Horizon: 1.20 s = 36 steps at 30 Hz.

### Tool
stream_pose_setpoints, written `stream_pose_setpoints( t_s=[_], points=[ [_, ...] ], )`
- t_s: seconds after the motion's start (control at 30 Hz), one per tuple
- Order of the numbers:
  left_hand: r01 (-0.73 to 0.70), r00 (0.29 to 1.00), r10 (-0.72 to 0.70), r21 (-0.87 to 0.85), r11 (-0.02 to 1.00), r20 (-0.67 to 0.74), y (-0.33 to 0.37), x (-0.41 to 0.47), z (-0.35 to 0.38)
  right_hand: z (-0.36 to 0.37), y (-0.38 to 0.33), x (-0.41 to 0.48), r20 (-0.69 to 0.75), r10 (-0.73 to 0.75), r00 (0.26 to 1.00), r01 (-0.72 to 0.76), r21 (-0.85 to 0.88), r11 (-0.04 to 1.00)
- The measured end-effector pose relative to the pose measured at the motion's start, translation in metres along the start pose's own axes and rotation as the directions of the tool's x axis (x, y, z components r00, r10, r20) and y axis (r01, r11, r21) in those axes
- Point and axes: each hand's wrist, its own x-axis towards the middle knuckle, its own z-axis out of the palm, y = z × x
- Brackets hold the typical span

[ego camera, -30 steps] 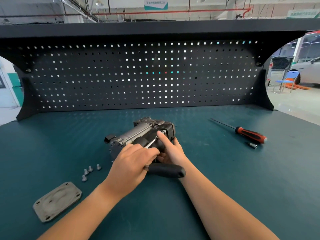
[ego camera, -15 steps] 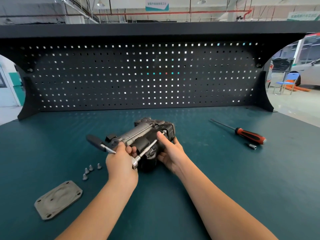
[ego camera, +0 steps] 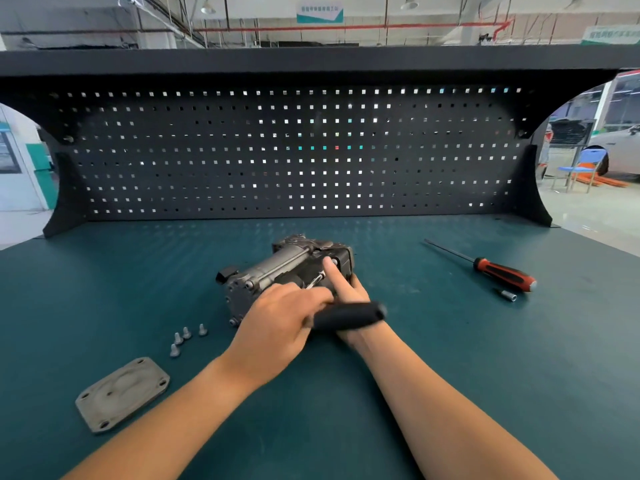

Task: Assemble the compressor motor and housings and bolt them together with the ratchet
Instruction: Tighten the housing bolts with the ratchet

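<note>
The compressor (ego camera: 277, 268) is set mid-way on a dark teal tabletop (ego camera: 450, 358) backed by a black pegboard (ego camera: 277, 161). A workshop hall with a white car (ego camera: 623, 150) is seen beyond. The ratchet (ego camera: 349, 315) is gripped by the curled fingers of the left hand (ego camera: 277, 327). The index finger of the right hand (ego camera: 346, 285) is laid straight on the housing, and its other fingers are hidden. The writing on the overhead sign (ego camera: 319, 12) cannot be read.

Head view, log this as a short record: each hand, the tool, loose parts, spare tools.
Left hand: grips ratchet, handle blurred
Right hand: index finger on compressor beside the extension; other fingers hidden
Loose parts: four bolts, cover plate, left on bench
Spare tools: screwdriver, socket, right
</note>
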Motion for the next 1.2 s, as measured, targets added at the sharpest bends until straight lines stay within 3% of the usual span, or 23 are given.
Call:
stream_pose_setpoints(
  t_s=[0.07,0.17,0.23,0.3,0.33,0.37,0.4,0.47,0.53,0.57,0.63,0.67,0.73,0.8,0.83,0.87,0.93,0.97,1.0,1.03,1.07,1.13,1.2],
  points=[
    [0.233,0.960,-0.253,-0.153,0.960,-0.124,0.004,-0.003,0.006,0.000,0.002,0.003,-0.029,-0.006,1.000,0.005,-0.017,1.000],
    [0.451,0.770,-0.575,-0.402,0.797,-0.277,0.008,0.002,0.011,-0.001,0.003,0.005,-0.029,-0.011,1.000,0.011,-0.024,1.000],
    [0.477,0.545,-0.793,-0.676,0.561,-0.273,0.004,0.010,0.012,-0.001,0.004,0.005,-0.013,-0.011,1.000,0.011,0.004,1.000],
    [0.365,0.292,-0.948,-0.902,0.233,-0.127,0.001,0.020,0.012,0.001,0.005,0.006,0.000,-0.001,1.000,0.002,0.042,0.999],
    [0.319,0.232,-0.970,-0.937,0.144,-0.070,0.002,0.022,0.011,0.002,0.005,0.006,0.006,0.005,1.000,-0.006,0.054,0.999],
    [0.352,0.247,-0.965,-0.920,0.175,-0.089,0.003,0.022,0.010,0.002,0.005,0.006,0.008,0.011,1.000,-0.011,0.059,0.998],
    [0.428,0.349,-0.923,-0.848,0.313,-0.164,0.004,0.020,0.010,0.001,0.005,0.006,0.013,0.013,1.000,-0.014,0.064,0.998],
    [0.475,0.685,-0.688,-0.569,0.671,-0.240,0.007,0.012,0.010,-0.001,0.004,0.005,0.017,0.017,1.000,-0.019,0.084,0.996],
    [0.289,0.940,-0.324,-0.259,0.922,-0.103,0.008,0.007,0.005,-0.003,0.002,0.003,0.018,0.029,0.999,-0.031,0.092,0.995],
    [0.095,0.995,-0.097,-0.081,0.992,-0.020,0.006,0.007,0.002,-0.005,0.001,0.002,0.014,0.037,0.999,-0.038,0.089,0.995],
    [-0.304,0.951,0.278,0.253,0.918,0.136,-0.002,0.008,0.003,-0.006,-0.001,0.000,-0.005,0.061,0.998,-0.060,0.090,0.994],
    [-0.376,0.925,0.336,0.318,0.870,0.176,-0.003,0.009,0.002,-0.005,-0.002,-0.001,-0.012,0.071,0.997,-0.069,0.095,0.993],
    [-0.275,0.960,0.253,0.231,0.933,0.123,-0.002,0.007,0.004,-0.004,-0.002,0.000,0.002,0.057,0.998,-0.057,0.098,0.994],
    [0.131,0.987,-0.142,-0.130,0.983,-0.076,0.009,0.004,0.006,-0.003,-0.001,-0.001,0.031,0.046,0.998,-0.049,0.104,0.993],
    [0.327,0.903,-0.396,-0.334,0.884,-0.166,0.015,0.005,0.009,-0.002,0.000,0.000,0.043,0.046,0.998,-0.051,0.110,0.993],
    [0.442,0.750,-0.623,-0.532,0.722,-0.222,0.018,0.009,0.013,-0.003,0.000,0.000,0.052,0.049,0.997,-0.055,0.119,0.991],
    [0.397,0.385,-0.903,-0.848,0.351,-0.193,0.016,0.019,0.020,-0.002,0.000,0.000,0.056,0.051,0.997,-0.058,0.133,0.989],
    [0.318,0.262,-0.957,-0.925,0.209,-0.126,0.014,0.024,0.021,-0.002,0.001,0.000,0.052,0.052,0.997,-0.059,0.141,0.988],
    [0.288,0.227,-0.968,-0.942,0.171,-0.106,0.013,0.026,0.020,-0.001,0.001,0.000,0.049,0.052,0.997,-0.059,0.148,0.987],
    [0.331,0.270,-0.952,-0.914,0.234,-0.146,0.013,0.026,0.019,-0.001,0.001,0.000,0.050,0.053,0.997,-0.060,0.149,0.987],
    [0.389,0.379,-0.900,-0.845,0.366,-0.215,0.014,0.024,0.018,-0.002,0.001,0.000,0.046,0.054,0.997,-0.060,0.145,0.988],
    [0.428,0.684,-0.676,-0.600,0.676,-0.275,0.012,0.017,0.014,-0.002,0.000,-0.001,0.030,0.056,0.998,-0.059,0.127,0.990],
    [0.268,0.939,-0.313,-0.268,0.925,-0.143,0.006,0.013,0.005,-0.002,-0.001,-0.002,0.005,0.064,0.998,-0.064,0.112,0.992]
  ],
)
